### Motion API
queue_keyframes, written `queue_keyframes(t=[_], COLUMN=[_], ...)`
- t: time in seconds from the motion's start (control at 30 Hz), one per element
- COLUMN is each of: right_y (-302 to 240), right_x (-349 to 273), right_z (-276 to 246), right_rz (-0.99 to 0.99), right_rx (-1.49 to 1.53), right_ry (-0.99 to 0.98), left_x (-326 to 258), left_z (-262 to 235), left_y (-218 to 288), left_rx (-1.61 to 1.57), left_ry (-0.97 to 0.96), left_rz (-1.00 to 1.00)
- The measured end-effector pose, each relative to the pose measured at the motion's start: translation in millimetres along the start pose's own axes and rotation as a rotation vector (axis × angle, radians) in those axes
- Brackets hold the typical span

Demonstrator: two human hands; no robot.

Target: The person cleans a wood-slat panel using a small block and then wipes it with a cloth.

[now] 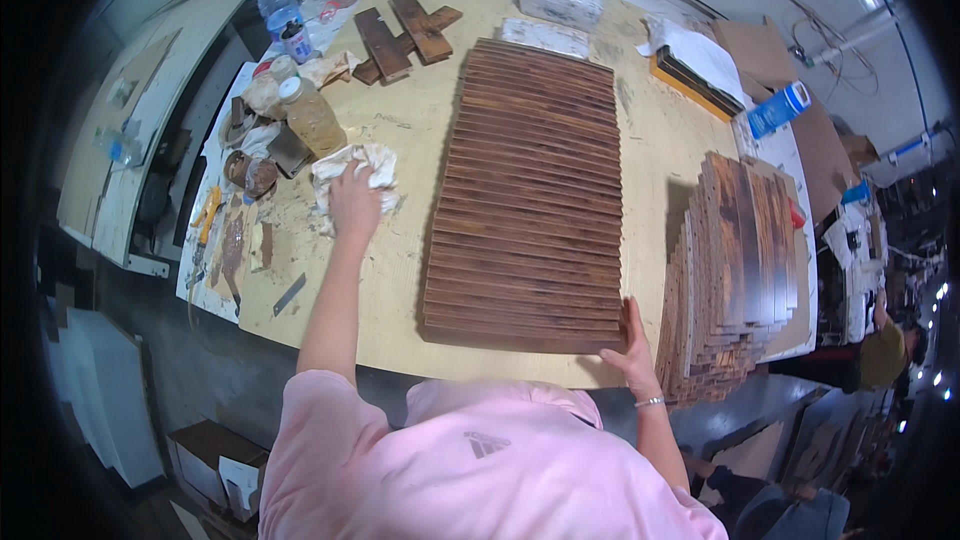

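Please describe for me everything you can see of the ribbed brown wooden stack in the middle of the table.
The ribbed brown stack looks like stained wood: many narrow strips running crosswise, streaked mid to dark brown, with darker lines between them. Its right edge is jagged. It lies on the pale table, its long side stretching away from the person. The right hand touches its near right corner. Whether the strips are joined or loose, I cannot tell.
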State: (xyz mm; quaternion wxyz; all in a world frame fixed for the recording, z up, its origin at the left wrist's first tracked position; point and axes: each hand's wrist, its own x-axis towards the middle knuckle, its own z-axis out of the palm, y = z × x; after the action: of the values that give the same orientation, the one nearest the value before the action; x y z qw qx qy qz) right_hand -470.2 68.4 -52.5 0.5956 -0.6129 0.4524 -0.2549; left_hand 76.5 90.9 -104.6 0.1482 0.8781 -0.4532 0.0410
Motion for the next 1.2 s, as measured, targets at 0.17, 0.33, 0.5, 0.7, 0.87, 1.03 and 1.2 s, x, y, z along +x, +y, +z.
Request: queue_keyframes(t=[0.17, 0.33, 0.5, 0.7, 0.87, 1.03, 1.2], right_y=[24, 16, 19, 25, 25, 29, 30], right_x=[7, 15, 19, 16, 20, 16, 16], right_z=[7, 10, 8, 6, 9, 5, 5], right_rz=[-0.043, -0.079, -0.172, -0.249, -0.269, -0.341, -0.368], right_rx=[-0.154, -0.274, -0.374, -0.377, -0.535, -0.462, -0.431], right_ry=[0.003, 0.035, 0.037, 0.109, -0.030, 0.108, 0.146], left_x=[-14, -82, -131, -157, -189, -171, -153], left_z=[-86, -133, -73, -59, -53, -63, -86], left_y=[39, 114, 176, 256, 325, 170, 204], left_rx=[-1.486, -1.679, -0.338, -0.700, -0.533, -0.422, -0.597], left_ry=[-0.377, -0.667, -0.133, -0.080, -0.210, -0.148, -0.081], left_rz=[-0.250, -0.051, 0.503, 0.586, 0.900, 0.631, 0.356])
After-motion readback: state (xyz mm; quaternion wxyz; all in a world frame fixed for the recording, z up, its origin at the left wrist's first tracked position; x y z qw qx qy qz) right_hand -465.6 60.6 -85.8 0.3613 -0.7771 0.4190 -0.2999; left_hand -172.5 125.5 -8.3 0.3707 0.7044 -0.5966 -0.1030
